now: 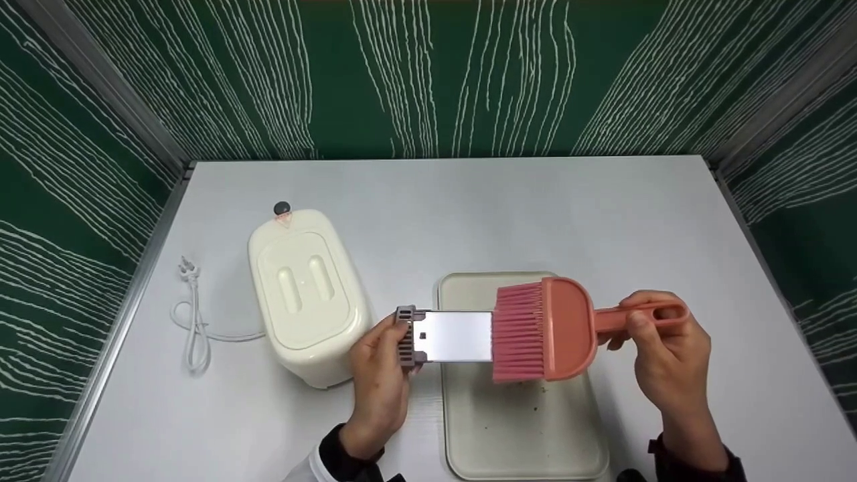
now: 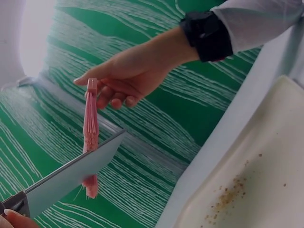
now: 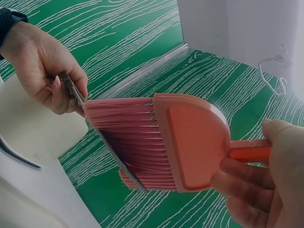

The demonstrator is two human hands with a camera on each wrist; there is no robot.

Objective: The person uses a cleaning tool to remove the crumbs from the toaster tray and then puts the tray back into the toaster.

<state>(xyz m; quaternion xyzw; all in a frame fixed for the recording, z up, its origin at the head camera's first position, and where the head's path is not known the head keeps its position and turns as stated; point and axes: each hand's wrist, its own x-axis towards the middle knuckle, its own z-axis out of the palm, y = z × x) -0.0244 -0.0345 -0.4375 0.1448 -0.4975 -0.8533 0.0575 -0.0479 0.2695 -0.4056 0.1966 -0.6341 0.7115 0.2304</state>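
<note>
Left grip (image 1: 381,378) and right grip (image 1: 673,358) both curl, well apart

My head view looks down toward twelve; nearer wrist views, left facing three o'clock, right nine, share the brush (image 3: 194,142).

Soft light falls evenly over the table (image 1: 469,214) in the head view; the metal plate (image 1: 458,337) gleams, and a faint shadow dims the tray (image 1: 522,448) under the brush (image 1: 569,328). The 2 wrist views look dimmer; white glare (image 2: 37,38) washes out the left one's upper-left corner.
</note>
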